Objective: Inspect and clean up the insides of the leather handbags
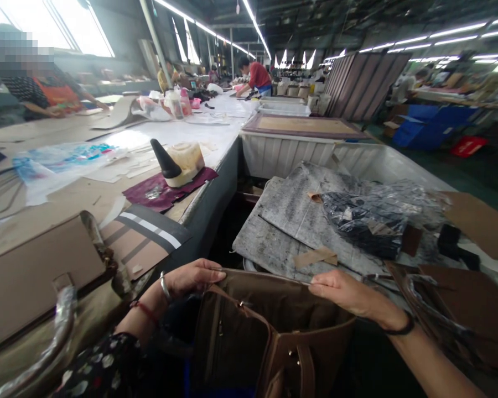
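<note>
Close in front of me a brown handbag (315, 354) hangs with its mouth spread wide. My left hand (197, 275) pinches the far rim near its left corner. Further right along that same rim, my right hand (344, 290) grips the edge between thumb and fingers. The dark lining and an inner zip show inside the bag. A strap with a small metal fitting crosses the opening. The bag's bottom is out of view. To my left lies a taupe handbag (41, 276) with a plastic-wrapped handle; another brown bag (468, 309) sits at the right.
On the worktable (216, 193) at left, a glue container (186, 160) with a black cone rests on maroon cloth (161, 193). Right of it, grey padded sheets (282, 226) carry a plastic-wrapped bundle (369, 215). A white bin (282, 152) stands behind. Several people work farther back.
</note>
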### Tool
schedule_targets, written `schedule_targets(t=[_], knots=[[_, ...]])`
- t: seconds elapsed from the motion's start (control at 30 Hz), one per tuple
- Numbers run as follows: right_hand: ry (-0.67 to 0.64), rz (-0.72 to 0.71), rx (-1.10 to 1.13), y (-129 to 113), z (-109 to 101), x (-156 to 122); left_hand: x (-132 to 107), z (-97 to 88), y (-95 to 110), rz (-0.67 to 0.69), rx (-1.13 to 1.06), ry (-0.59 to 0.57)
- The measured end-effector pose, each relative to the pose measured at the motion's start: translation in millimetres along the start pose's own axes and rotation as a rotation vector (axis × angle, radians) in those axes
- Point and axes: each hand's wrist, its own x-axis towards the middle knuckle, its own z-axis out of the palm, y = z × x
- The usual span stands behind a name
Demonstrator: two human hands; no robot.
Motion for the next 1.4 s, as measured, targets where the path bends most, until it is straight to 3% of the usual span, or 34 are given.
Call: schedule_targets(t=[0.23, 0.37, 0.6, 0.7, 0.83, 1.13, 1.27, 1.4], knots=[[-0.057, -0.035, 0.125, -6.9, -4.7, -17.7, 0.5, 5.8, 15.3, -0.022, 0.062, -0.067], [-0.112, -0.038, 0.049, -13.9, -9.0, -18.6, 4.0, 5.4, 21.6, -0.04, 0.064, -0.103], [-0.102, 0.024, 0.052, -14.2, -3.7, -17.5, 11.0, 2.7, 27.4, -0.037, 0.101, -0.133], [-0.091, -0.026, 0.103, -18.7, -5.1, -14.1, 14.8, 1.8, 26.4, -0.048, 0.089, -0.175], [-0.08, -0.104, -0.028, -25.2, -3.3, -5.5, 18.1, 1.6, 26.9, -0.051, 0.094, -0.19], [-0.004, -0.061, -0.149, -23.5, 14.6, 4.0, 25.2, -4.3, 35.1, -0.049, 0.178, -0.176], [-0.049, -0.058, -0.079, -19.5, 13.8, 3.8, 29.0, -6.6, 31.9, -0.057, 0.147, -0.203], [-0.174, -0.065, 0.157, -14.4, 12.1, 6.6, 28.6, -7.2, 25.9, -0.058, 0.108, -0.22]])
